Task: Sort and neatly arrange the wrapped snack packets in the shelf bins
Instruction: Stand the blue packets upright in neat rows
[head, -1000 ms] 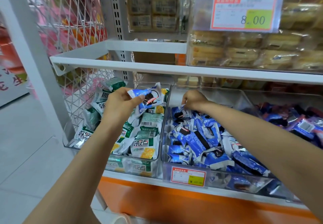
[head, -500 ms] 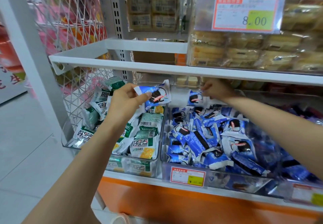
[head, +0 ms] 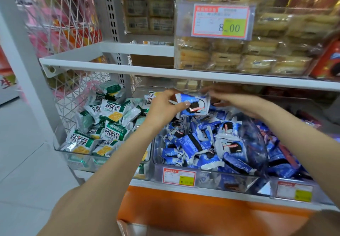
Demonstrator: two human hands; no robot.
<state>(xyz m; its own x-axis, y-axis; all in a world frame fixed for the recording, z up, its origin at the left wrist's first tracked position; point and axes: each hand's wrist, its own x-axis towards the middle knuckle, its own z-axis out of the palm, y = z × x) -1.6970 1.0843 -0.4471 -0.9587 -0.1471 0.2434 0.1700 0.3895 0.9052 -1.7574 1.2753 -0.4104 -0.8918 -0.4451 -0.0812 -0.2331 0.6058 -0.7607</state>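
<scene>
Pinching a blue snack packet between thumb and curled fingers, the left hand holds it in the air over the far end of the middle bin, a clear tub heaped with matching blue packets. The right hand reaches in from the right, its fingertips at the packet's right edge; motion blur hides the grip, so I cannot tell whether it pinches the wrapper or only touches it. Just left, the left bin holds green-and-white packets in a loose pile. A red-bordered price tag sits on the middle bin's near wall. Above, a white shelf carries yellow cakes behind an 8.00 tag.
</scene>
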